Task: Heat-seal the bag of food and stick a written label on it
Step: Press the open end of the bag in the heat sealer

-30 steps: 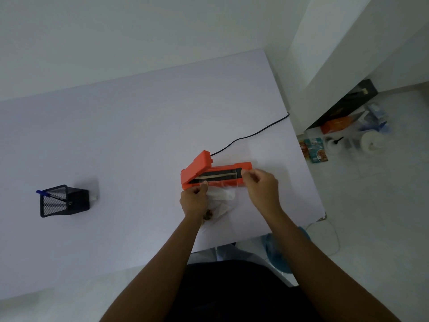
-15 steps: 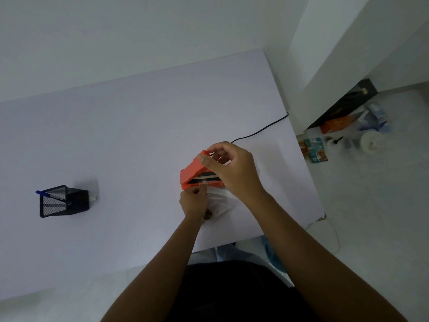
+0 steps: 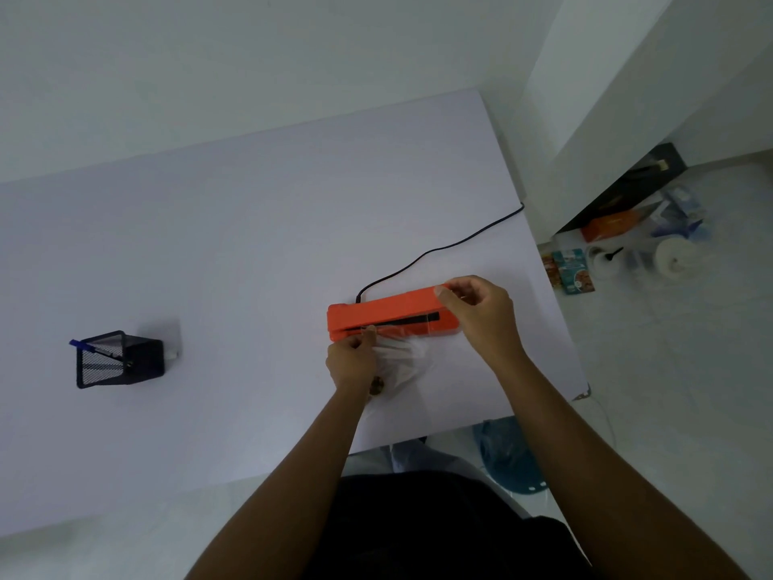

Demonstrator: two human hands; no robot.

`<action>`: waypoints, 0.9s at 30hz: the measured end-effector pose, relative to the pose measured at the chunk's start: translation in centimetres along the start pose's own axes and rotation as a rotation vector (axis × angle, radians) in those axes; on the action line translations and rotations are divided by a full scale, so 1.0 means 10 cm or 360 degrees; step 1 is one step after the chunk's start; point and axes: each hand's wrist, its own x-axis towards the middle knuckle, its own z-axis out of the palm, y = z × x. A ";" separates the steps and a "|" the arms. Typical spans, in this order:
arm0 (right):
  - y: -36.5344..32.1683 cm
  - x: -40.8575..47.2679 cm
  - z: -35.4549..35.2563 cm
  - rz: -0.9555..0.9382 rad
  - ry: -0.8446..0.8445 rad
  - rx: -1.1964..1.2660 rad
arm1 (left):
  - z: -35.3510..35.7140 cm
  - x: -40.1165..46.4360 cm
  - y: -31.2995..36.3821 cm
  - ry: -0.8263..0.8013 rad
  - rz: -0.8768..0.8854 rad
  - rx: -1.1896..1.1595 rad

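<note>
Sealer (image 3: 385,318), centre frame: lid being gripped by right hand (image 3: 481,316) for closing | bag (image 3: 401,357) mouth being pinched flat by left hand (image 3: 351,362) for sealing.

The bag (image 3: 401,355)'s mouth is hidden inside the sealer (image 3: 389,318).

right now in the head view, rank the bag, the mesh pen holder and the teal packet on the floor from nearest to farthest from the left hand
1. Bag: pinched at its mouth by the left hand, in front of the orange sealer.
2. Mesh pen holder: far off on the table's left side.
3. Teal packet: on the floor, beyond the table's right edge.
</note>
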 end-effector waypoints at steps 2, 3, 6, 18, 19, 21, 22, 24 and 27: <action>0.11 0.03 -0.02 0.0050 0.0016 -0.0018 | 0.00 0.01 -0.01 -0.0011 0.0015 0.0005; 0.16 0.04 -0.02 0.0069 0.0022 -0.0024 | 0.00 0.01 -0.01 -0.0010 0.0018 0.0013; 0.26 0.06 -0.01 0.0107 0.0041 -0.0025 | 0.01 0.02 -0.02 -0.0009 0.0011 0.0024; 0.56 0.17 0.01 0.0282 0.0060 -0.0035 | 0.00 0.01 -0.02 -0.0021 0.0024 0.0035; 0.57 0.18 0.01 0.0297 0.0053 -0.0023 | 0.00 0.02 -0.02 -0.0021 0.0021 0.0022; 0.59 0.19 0.01 0.0351 0.0024 0.0020 | 0.00 0.03 -0.04 -0.0018 0.0024 0.0006; 0.60 0.19 0.01 0.0392 0.0005 0.0058 | 0.00 0.03 -0.04 -0.0019 0.0025 0.0006; 0.60 0.19 0.00 0.0471 -0.0031 0.0134 | 0.00 0.04 -0.05 -0.0024 0.0030 0.0008; 0.59 0.17 0.00 0.0528 -0.0050 0.0175 | 0.00 0.04 -0.05 -0.0023 0.0031 0.0005</action>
